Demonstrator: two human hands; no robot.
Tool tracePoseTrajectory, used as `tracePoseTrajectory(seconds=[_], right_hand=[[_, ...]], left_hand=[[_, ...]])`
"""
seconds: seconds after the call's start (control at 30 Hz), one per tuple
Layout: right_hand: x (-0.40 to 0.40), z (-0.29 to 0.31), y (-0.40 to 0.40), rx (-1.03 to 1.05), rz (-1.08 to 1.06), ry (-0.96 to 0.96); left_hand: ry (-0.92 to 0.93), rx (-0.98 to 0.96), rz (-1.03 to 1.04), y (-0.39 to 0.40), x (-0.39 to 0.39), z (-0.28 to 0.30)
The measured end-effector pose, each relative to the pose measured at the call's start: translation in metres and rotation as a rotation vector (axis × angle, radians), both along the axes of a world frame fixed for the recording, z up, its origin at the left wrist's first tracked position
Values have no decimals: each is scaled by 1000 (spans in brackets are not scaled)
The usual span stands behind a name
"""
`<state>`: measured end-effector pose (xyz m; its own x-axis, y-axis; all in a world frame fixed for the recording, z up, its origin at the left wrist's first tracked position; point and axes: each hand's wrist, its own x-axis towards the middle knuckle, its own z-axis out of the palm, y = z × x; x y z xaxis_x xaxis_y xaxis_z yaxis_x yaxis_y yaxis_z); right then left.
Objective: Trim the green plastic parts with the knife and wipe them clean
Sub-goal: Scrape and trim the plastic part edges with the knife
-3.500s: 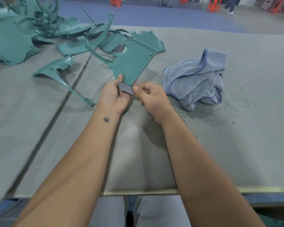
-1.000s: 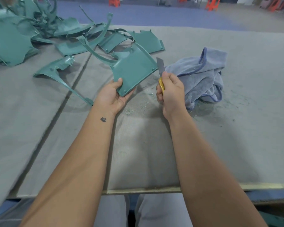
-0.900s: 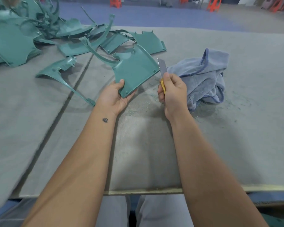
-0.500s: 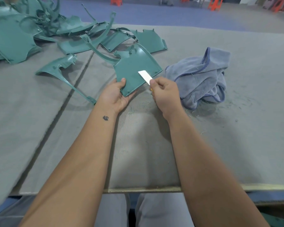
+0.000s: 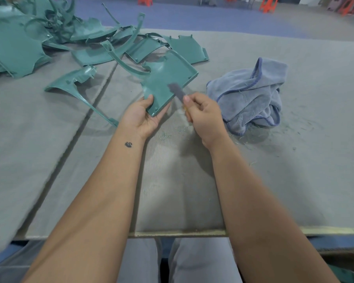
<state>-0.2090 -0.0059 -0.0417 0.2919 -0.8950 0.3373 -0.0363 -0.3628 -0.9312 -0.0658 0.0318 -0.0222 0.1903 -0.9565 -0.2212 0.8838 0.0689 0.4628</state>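
Observation:
My left hand (image 5: 142, 116) grips the near corner of a flat green plastic panel (image 5: 168, 78), thumb on top, and holds it tilted above the grey table (image 5: 192, 180). My right hand (image 5: 205, 116) holds a knife (image 5: 177, 92) with a yellow handle. Its grey blade points up and left and lies against the panel's right edge near the near corner. The blade is slightly blurred.
A crumpled blue-grey cloth (image 5: 251, 92) lies just right of my right hand. A pile of green plastic parts (image 5: 55, 41) fills the far left of the table. A curved green strip part (image 5: 76, 86) lies left of my left hand. Thin green shavings (image 5: 166, 136) are scattered near my hands.
The knife was upright beside the panel's right edge a second ago. It has since swung down and left, and its blade now lies on the panel near the corner I hold.

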Motion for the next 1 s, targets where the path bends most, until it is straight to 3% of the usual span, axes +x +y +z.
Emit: tracePoseTrajectory(seconds=[0.1,0.33,0.57,0.8,0.9,1.0], right_hand=[[-3,4,0,51,-6,-143],[4,3,6,-168,56,167],[2,9,6,-153,-29,-26],[3,5,9,-214,-53,162],[4,3,10,-244,17,348],[6,7,10,-231,18,237]], left_hand=[[32,-4,-12,1,3,0],[51,3,-32,2,2,2],[116,12,-99,4,2,2],[191,7,-85,3,6,3],[239,-10,-57,1,6,3],[185,5,-40,1,3,3]])
